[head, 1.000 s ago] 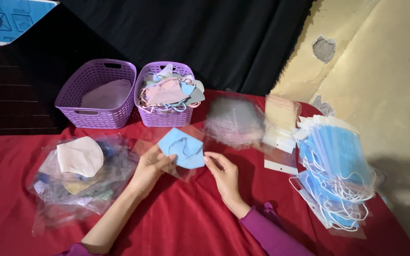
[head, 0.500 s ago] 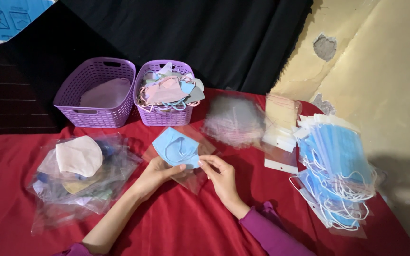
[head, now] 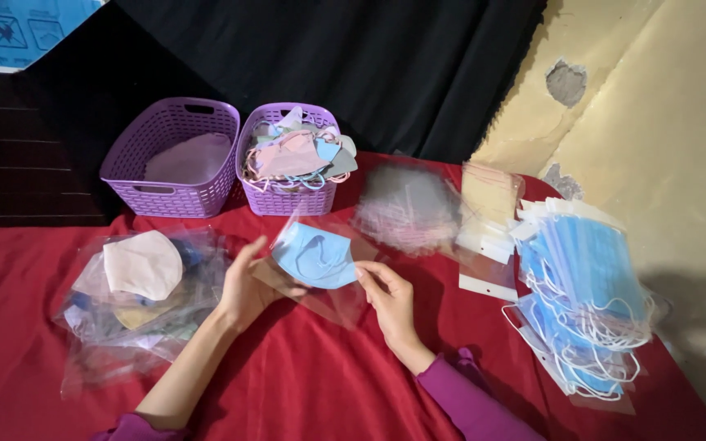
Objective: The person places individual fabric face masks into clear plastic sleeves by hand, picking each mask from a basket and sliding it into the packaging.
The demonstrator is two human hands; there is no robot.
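A light blue face mask (head: pixel 314 257) sits partly inside a clear plastic sleeve (head: pixel 332 298), held just above the red cloth (head: pixel 312 384). My left hand (head: pixel 243 286) grips the left side of the sleeve and mask. My right hand (head: pixel 387 296) pinches the right edge of the mask and sleeve between thumb and fingers. Both hands are at the middle of the table, in front of the two purple baskets.
An almost bare purple basket (head: pixel 169 155) and a purple basket with several masks (head: pixel 292 159) stand at the back. Bagged masks (head: pixel 136 286) lie left. Clear sleeves (head: pixel 410 204), a card pack (head: pixel 488 216) and a stack of blue surgical masks (head: pixel 586 294) lie right.
The blue mask and sleeve have shifted slightly left and turned. My right hand has moved from the mask's lower edge up to its right edge; my left hand stays on the left side.
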